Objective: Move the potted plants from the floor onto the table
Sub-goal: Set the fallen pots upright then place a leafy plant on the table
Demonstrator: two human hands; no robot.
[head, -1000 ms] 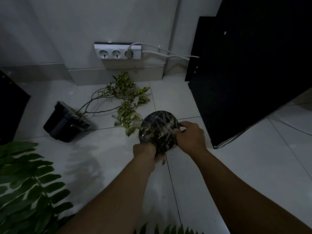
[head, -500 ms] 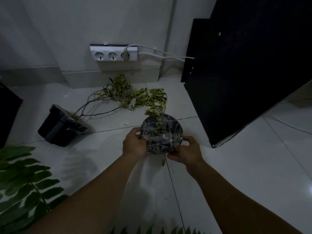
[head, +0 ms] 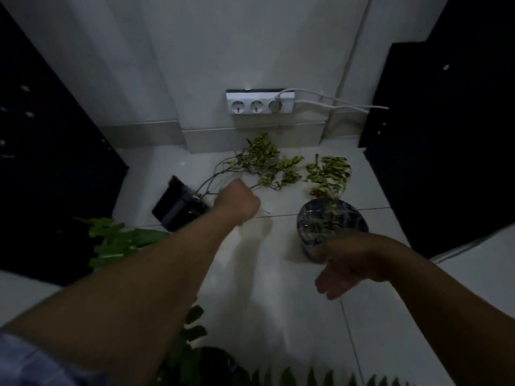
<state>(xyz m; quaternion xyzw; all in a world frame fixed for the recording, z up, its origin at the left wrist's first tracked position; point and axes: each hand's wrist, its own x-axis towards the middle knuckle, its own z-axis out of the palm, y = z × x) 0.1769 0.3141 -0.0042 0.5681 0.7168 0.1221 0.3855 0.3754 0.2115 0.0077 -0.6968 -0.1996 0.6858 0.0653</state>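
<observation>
A round dark marbled pot [head: 331, 227] with a small yellow-green plant [head: 328, 174] stands upright on the white tiled floor. My right hand [head: 338, 271] hangs just in front of it, fingers apart and pointing down, holding nothing. A black square pot [head: 175, 204] lies tipped on its side to the left, its leafy branches [head: 264, 162] spread across the floor toward the wall. My left hand [head: 237, 201] reaches over those stems next to the black pot, fingers curled; whether it holds a stem is hidden.
A white power strip [head: 259, 103] with cables sits on the wall behind. Dark furniture panels stand at the right [head: 446, 162] and left [head: 41, 162]. Fern leaves [head: 117, 240] show at the left, and another dark pot [head: 220, 366] at the bottom edge.
Both hands let go of the marbled pot, which now stands on the floor. My left hand moved left to the fallen plant's stems; my right hand drew back and opened.
</observation>
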